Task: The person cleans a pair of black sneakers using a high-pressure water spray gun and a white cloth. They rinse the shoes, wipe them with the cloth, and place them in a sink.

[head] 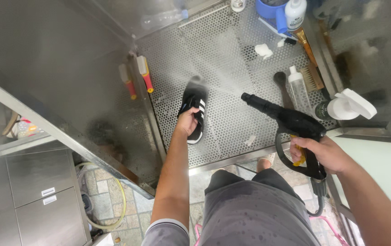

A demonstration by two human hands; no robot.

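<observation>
We look down into a steel wash bay with a perforated metal floor (pixel 232 123). Our left hand (pixel 187 122) is closed around the heel end of a black sneaker with white stripes (pixel 194 108), holding it just above the perforated floor, toe pointing to the far side. Our right hand (pixel 325 152) is wrapped tight on the handle of a black spray gun (pixel 291 123), fingers on its yellow trigger, and the nozzle points left and far toward the shoe; a fine mist hangs over the toe. Our left grip sits close to where the jet lands, so we judge the spray could strike the fingers if the nozzle drifts near. The wet shoe may also slip, since only one end is held. Two red-handled brushes (pixel 136 77) lie at the left edge of the bay, a wooden brush (pixel 311 75) and a clear bottle (pixel 298 89) lie to the right, with a white trigger sprayer (pixel 348 105) nearer us; a stray jet could knock these over. A yellow hose (pixel 113 214) loops on the tiled floor, a tripping risk.
</observation>
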